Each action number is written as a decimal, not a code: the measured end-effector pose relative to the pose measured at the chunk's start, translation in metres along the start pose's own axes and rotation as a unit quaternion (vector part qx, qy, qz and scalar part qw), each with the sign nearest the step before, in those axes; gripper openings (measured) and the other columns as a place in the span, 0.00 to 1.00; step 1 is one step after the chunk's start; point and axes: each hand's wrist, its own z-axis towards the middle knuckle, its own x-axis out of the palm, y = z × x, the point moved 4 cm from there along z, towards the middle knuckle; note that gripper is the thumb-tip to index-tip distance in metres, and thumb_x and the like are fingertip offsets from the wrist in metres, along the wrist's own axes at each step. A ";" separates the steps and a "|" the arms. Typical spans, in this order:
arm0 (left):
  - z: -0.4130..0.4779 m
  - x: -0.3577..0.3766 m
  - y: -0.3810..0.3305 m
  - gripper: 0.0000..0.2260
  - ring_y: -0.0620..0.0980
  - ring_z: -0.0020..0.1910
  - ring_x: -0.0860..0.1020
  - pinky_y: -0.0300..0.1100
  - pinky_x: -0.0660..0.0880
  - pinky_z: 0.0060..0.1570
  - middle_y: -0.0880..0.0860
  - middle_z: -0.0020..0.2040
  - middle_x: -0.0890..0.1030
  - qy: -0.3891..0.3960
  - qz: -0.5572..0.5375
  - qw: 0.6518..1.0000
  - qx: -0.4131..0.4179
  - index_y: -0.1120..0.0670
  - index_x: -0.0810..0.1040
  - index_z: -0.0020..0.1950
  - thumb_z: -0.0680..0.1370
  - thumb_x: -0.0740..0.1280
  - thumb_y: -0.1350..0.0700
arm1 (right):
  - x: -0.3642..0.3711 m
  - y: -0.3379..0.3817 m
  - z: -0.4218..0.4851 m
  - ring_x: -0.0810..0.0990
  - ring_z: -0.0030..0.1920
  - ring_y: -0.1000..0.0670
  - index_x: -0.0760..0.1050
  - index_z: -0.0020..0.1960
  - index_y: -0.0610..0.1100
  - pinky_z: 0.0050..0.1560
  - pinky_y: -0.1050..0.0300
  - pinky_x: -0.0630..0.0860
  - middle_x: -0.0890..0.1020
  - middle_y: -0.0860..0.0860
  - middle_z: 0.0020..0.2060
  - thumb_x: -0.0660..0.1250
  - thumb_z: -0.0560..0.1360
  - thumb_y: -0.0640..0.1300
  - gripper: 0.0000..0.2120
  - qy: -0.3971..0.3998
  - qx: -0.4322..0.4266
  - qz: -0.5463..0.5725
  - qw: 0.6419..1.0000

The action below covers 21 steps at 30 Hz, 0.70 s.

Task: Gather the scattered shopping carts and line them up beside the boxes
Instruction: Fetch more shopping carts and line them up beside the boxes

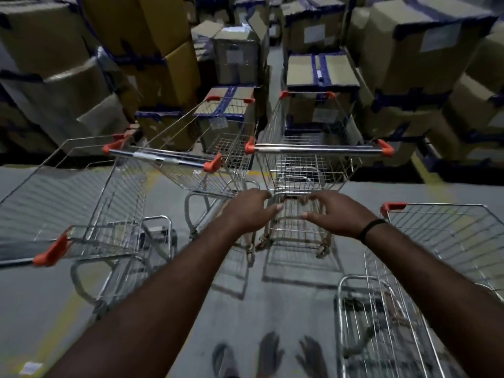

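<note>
Several wire shopping carts with orange corner caps stand on the grey floor. One cart (313, 165) faces the stacked cardboard boxes (321, 69) straight ahead, its chrome handle bar toward me. A second cart (174, 170) stands angled just left of it. My left hand (249, 211) and my right hand (334, 214) reach forward side by side, below and short of the first cart's handle. Their fingers are loosely curved and hold nothing. A dark band circles my right wrist.
A third cart (71, 203) sits at the far left, turned sideways, and another cart (447, 257) stands close at the right. Tall stacks of taped boxes (81, 58) wall off the back. Yellow floor lines run along the boxes. My feet show at the bottom edge.
</note>
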 end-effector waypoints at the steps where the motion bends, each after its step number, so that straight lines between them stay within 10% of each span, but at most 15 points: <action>1: 0.016 0.000 0.003 0.27 0.56 0.66 0.75 0.54 0.74 0.63 0.55 0.68 0.77 0.003 0.001 1.000 0.006 0.53 0.74 0.71 0.80 0.62 0.36 | -0.004 -0.006 0.011 0.75 0.66 0.46 0.71 0.72 0.51 0.64 0.45 0.74 0.75 0.48 0.69 0.66 0.76 0.65 0.30 -0.003 0.012 -0.007 1.000; 21: 0.276 0.009 0.064 0.25 0.55 0.67 0.75 0.64 0.42 0.77 0.51 0.62 0.80 0.023 0.111 0.987 0.109 0.48 0.73 0.66 0.76 0.64 0.34 | -0.024 -0.111 0.241 0.60 0.77 0.42 0.58 0.79 0.53 0.73 0.32 0.54 0.63 0.48 0.77 0.64 0.75 0.68 0.38 0.020 0.212 -0.176 0.961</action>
